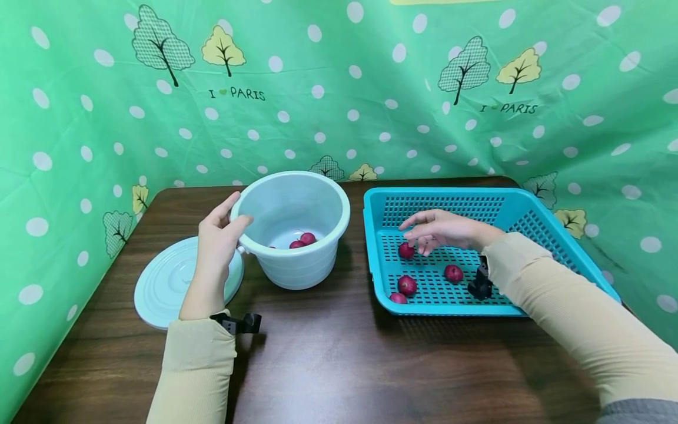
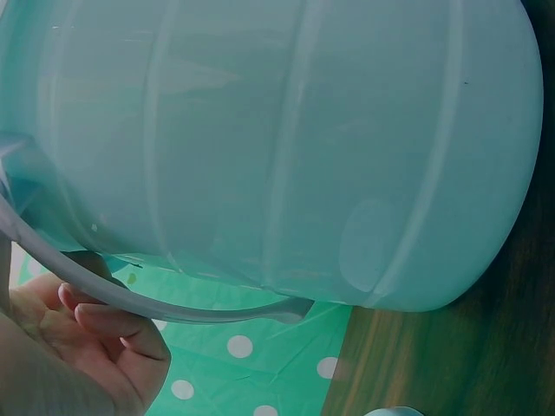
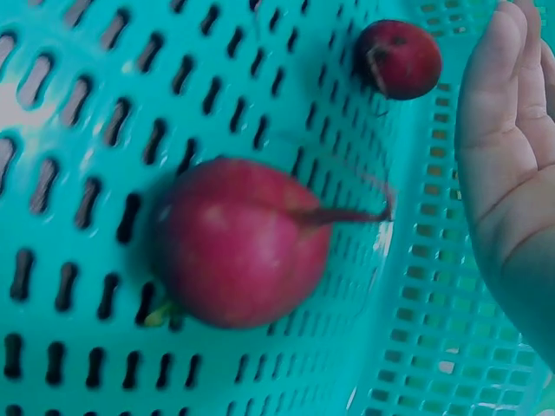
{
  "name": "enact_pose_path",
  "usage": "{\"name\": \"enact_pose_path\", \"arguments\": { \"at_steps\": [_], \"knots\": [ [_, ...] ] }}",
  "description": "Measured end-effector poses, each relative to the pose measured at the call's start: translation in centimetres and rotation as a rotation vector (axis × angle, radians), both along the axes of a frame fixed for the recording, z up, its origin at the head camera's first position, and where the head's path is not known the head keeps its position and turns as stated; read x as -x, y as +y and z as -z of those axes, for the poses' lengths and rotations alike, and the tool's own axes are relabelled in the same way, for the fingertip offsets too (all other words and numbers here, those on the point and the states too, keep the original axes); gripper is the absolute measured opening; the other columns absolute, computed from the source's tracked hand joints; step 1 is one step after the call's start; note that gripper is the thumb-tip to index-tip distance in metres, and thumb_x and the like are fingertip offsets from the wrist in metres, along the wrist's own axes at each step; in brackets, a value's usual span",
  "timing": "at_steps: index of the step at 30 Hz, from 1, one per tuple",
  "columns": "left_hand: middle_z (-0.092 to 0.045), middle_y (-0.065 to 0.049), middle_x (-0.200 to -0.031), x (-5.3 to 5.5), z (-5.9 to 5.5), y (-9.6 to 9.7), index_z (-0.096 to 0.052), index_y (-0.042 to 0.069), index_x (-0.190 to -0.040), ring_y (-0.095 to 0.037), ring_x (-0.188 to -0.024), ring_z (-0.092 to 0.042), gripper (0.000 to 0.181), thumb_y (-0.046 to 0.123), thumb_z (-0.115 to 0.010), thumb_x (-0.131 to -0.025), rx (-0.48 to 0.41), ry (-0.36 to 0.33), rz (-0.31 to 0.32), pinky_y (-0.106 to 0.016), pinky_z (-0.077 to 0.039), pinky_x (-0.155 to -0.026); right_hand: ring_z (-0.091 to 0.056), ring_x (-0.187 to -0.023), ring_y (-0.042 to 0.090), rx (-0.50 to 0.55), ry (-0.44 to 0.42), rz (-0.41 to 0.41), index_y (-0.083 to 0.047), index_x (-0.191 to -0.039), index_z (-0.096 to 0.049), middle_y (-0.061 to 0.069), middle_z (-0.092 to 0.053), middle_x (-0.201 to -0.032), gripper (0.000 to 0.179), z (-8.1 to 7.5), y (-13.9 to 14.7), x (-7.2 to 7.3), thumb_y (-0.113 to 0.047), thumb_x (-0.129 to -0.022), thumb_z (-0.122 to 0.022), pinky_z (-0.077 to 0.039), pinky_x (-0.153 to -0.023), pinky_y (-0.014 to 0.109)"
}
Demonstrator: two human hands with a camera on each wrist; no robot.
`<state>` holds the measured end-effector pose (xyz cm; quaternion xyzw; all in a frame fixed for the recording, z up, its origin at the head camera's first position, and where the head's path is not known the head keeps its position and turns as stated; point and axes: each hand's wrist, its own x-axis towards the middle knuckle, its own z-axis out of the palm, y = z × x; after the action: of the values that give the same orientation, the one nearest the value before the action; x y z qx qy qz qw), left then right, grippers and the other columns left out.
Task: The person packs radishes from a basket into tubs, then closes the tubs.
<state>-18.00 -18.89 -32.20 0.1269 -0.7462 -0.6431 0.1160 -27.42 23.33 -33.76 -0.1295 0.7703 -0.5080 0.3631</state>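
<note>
My left hand (image 1: 217,247) grips the rim of a pale blue plastic bucket (image 1: 299,268), thumb over the edge. In the left wrist view, the curled fingers (image 2: 130,334) show beside the bucket's handle (image 2: 165,305). Inside the bucket lie red radishes (image 1: 308,238), partly hidden by the near wall. Over a turquoise basket (image 1: 450,310) hovers my right hand (image 1: 442,228), its fingers loosely bent and holding nothing. Just below its fingertips sits one radish (image 1: 406,251). Several more radishes, including a thin-rooted one (image 3: 243,247) large in the right wrist view, are on the basket's slotted floor.
A round pale blue lid (image 1: 169,282) lies on the dark wooden table (image 1: 328,359), left of the bucket and partly behind the left forearm. Green dotted cloth (image 1: 339,82) hangs behind the table and along its sides. The basket stands at the right.
</note>
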Motion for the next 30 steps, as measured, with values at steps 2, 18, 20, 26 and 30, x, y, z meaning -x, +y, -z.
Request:
{"name": "enact_pose_path", "arguments": {
  "at_steps": [2,18,20,26,30],
  "knots": [
    [-0.055,0.005,-0.082,0.0,0.0,0.0,-0.054,0.026,-0.144,-0.004,-0.054,-0.049,0.055,0.018,-0.063,-0.09,0.0,0.002,0.002,-0.018,-0.047,-0.049,-0.065,-0.07,0.015,-0.002,-0.008,0.001,0.007,-0.146,-0.034,0.005,-0.062,-0.079,0.06,0.2,0.1,0.0,-0.018,-0.098,-0.059,-0.059,-0.071,0.031],
    [-0.055,0.005,-0.081,0.0,-0.1,-0.1,-0.054,0.026,-0.144,-0.005,-0.059,-0.049,0.055,0.017,-0.063,-0.09,0.009,0.008,-0.001,-0.017,-0.046,-0.051,-0.065,-0.069,0.015,-0.051,-0.057,0.007,0.001,-0.149,-0.034,0.009,-0.067,-0.091,0.062,1.4,0.7,0.4,-0.02,-0.097,-0.061,-0.059,-0.071,0.03],
    [-0.056,0.006,-0.081,0.0,0.0,-0.1,-0.054,0.026,-0.144,-0.005,-0.059,-0.05,0.055,0.017,-0.063,-0.09,0.003,0.012,0.006,-0.017,-0.046,-0.051,-0.065,-0.068,0.015,-0.054,-0.066,0.013,0.0,-0.149,-0.034,0.009,-0.067,-0.094,0.062,1.5,0.7,0.4,-0.02,-0.097,-0.062,-0.059,-0.07,0.029],
    [-0.057,0.007,-0.079,0.0,0.2,-0.2,-0.053,0.025,-0.144,-0.005,-0.055,-0.049,0.056,0.015,-0.062,-0.09,-0.009,0.028,0.022,-0.018,-0.045,-0.05,-0.064,-0.068,0.016,-0.08,-0.088,-0.009,-0.002,-0.149,-0.036,0.009,-0.065,-0.09,0.061,2.0,0.8,0.5,-0.019,-0.096,-0.063,-0.058,-0.07,0.03],
    [-0.057,0.007,-0.079,0.0,0.3,-0.2,-0.054,0.025,-0.144,-0.005,-0.055,-0.049,0.056,0.015,-0.063,-0.089,-0.009,0.029,0.017,-0.018,-0.045,-0.05,-0.064,-0.067,0.016,-0.11,-0.081,-0.01,-0.004,-0.148,-0.038,0.009,-0.065,-0.089,0.06,2.5,1.0,0.6,-0.02,-0.096,-0.063,-0.058,-0.068,0.029]
  ]
}}
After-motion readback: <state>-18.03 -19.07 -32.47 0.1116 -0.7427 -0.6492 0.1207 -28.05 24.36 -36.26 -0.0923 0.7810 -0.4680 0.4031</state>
